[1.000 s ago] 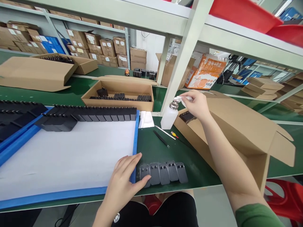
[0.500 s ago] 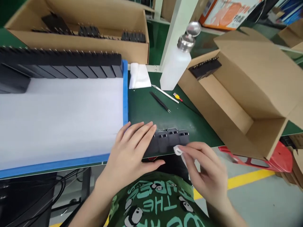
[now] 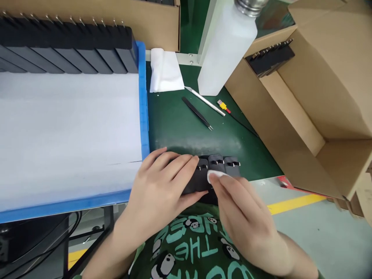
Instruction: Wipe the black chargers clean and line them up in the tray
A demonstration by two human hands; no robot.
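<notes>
Along the table's front edge lies a short row of black power adapters (image 3: 217, 162), their metal prongs pointing up. My left hand (image 3: 164, 180) spans the left part of this row, fingers over the top and thumb along the near side, so it hides some adapters. A folded white wiping cloth (image 3: 214, 175) is pinched between the thumb and fingers of my right hand (image 3: 247, 213). The cloth touches the face of an adapter near the middle of the row.
On the left stands a blue-edged tray (image 3: 144, 116) with lined-up black adapters. Behind my hands lie tweezers (image 3: 197, 113), a craft knife (image 3: 206, 101), a USB cable (image 3: 223, 106) and a folded white cloth (image 3: 165, 71). A white pump bottle (image 3: 225, 54) and an open cardboard box (image 3: 261, 108) stand right.
My right hand has moved up and left, bringing the cloth from the row's near edge onto the adapters. My left hand stays on the row. The view has come closer to the table.
</notes>
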